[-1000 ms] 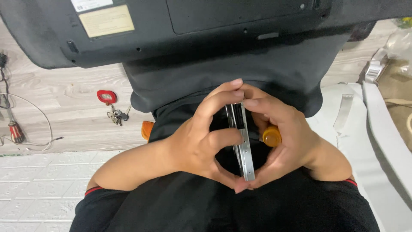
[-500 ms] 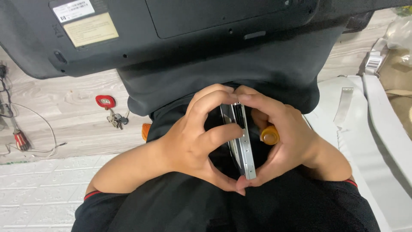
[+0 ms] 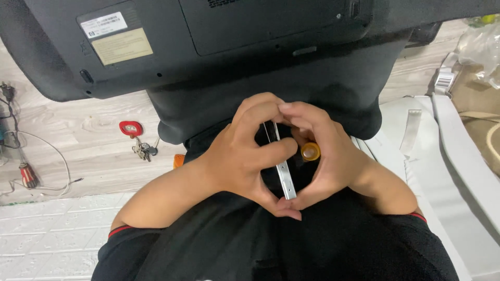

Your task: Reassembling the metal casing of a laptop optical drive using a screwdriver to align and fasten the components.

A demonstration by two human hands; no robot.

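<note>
Both hands meet over my lap around a thin flat device with a silver metal side rail (image 3: 284, 174), seen edge-on. My left hand (image 3: 242, 156) wraps its left face, thumb across it and fingertips over its top. My right hand (image 3: 333, 156) cups the right face and bottom, and also holds a screwdriver with an orange handle (image 3: 310, 151), whose round end points up at me. The device's faces are hidden by my fingers. An upturned black laptop (image 3: 208, 41) lies on my knees just beyond the hands.
On the pale wood floor to the left lie a red key fob with keys (image 3: 136, 139), a small red-handled screwdriver (image 3: 27, 176) and a thin cable (image 3: 52, 161). White plastic panels (image 3: 448, 156) and clear plastic wrap (image 3: 479, 47) sit on the right. An orange object (image 3: 178, 161) peeks out beside my left forearm.
The hands keep the same grip on the device. The view has shifted slightly, with the laptop and floor items sliding a little down and left in the frame.
</note>
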